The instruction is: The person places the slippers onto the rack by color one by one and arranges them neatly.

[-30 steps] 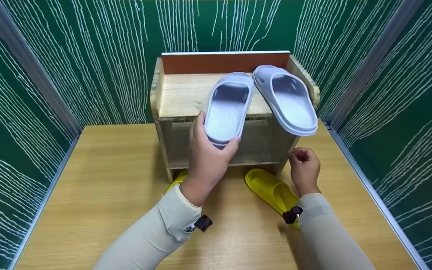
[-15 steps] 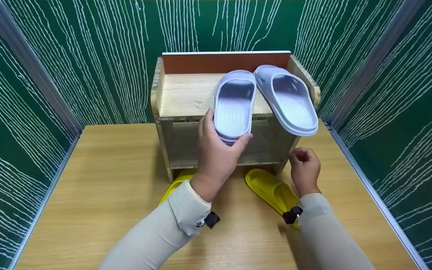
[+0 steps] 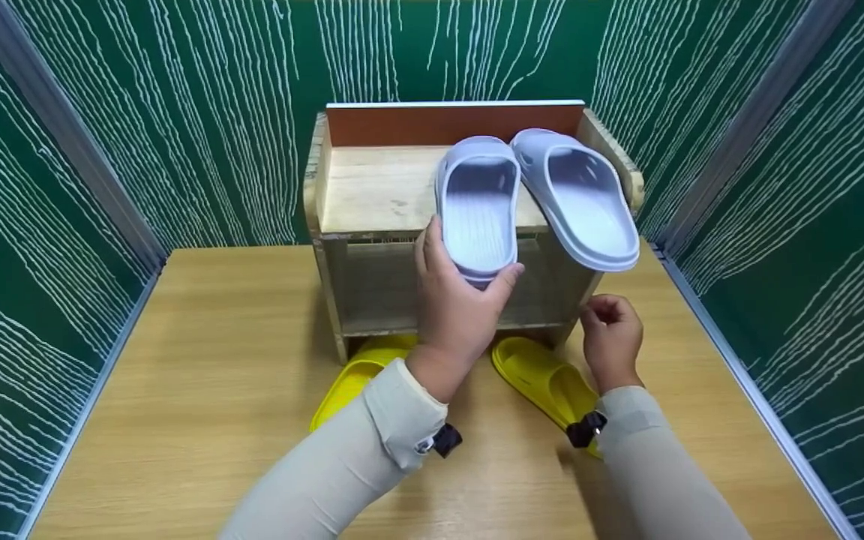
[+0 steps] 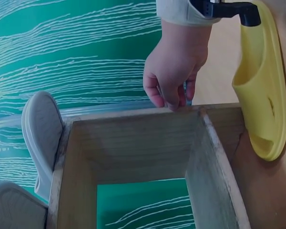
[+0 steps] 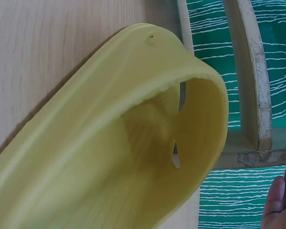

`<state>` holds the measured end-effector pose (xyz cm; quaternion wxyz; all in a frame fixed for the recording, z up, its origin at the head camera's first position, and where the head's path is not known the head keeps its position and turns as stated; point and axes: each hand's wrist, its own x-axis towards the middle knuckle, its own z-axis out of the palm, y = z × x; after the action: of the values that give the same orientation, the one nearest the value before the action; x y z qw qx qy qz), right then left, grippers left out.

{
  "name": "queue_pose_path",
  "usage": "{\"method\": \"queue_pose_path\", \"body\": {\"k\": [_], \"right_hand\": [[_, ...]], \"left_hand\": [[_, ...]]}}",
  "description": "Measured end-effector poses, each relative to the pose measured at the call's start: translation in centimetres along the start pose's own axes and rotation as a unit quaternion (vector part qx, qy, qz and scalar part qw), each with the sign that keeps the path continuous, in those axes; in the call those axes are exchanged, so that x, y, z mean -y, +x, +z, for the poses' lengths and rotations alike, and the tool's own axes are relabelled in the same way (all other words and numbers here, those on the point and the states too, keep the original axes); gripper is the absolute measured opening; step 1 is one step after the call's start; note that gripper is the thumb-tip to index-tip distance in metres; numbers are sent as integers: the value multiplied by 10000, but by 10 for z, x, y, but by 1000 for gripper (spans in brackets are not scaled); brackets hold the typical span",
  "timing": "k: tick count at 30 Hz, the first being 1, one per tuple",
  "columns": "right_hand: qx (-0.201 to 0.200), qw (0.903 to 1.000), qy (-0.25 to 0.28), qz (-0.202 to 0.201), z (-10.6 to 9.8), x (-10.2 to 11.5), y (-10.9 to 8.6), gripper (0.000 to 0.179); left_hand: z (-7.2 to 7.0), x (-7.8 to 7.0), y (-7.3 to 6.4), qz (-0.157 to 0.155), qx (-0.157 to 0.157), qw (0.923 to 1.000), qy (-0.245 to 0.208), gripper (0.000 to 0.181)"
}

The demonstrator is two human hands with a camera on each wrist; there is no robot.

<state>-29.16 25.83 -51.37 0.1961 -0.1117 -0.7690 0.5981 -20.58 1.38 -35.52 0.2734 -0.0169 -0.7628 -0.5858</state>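
Note:
My left hand (image 3: 458, 304) grips a pale lavender clog (image 3: 479, 214) by its heel, the toe pointing to the back over the top of a small wooden shoe rack (image 3: 372, 199). Close on its right, a matching lavender clog (image 3: 589, 202) lies on the rack's top, its heel jutting past the front edge. The soles of the held clog (image 4: 16, 205) and its mate (image 4: 40, 136) show in the left wrist view. My right hand (image 3: 612, 334) has curled fingers, whose tips (image 4: 171, 106) meet the edge of the rack's right side panel. Nothing shows inside that hand.
Two yellow clogs rest on the wooden tabletop (image 3: 214, 352): one (image 3: 349, 382) partly behind my left wrist, the other (image 3: 544, 379) beside my right forearm. Green walls (image 3: 177, 112) with white wavy lines enclose the table. The rack has a lower shelf (image 3: 379, 289).
My left hand has carried the held lavender clog to the right and slightly upward, close beside its mate. More of the left yellow clog shows. My right hand has stayed in place.

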Motion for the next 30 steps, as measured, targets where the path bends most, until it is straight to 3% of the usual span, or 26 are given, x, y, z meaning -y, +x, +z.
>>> {"method": "queue_pose_path", "body": {"k": [14, 30], "right_hand": [[-200, 9996, -28, -215, 2, -3, -1, 10], [-179, 9998, -3, 2, 3, 0, -1, 8]], "left_hand": [[24, -6, 0, -96, -141, 9998, -116, 109], [39, -9, 1, -55, -144, 9994, 318, 113]]}}
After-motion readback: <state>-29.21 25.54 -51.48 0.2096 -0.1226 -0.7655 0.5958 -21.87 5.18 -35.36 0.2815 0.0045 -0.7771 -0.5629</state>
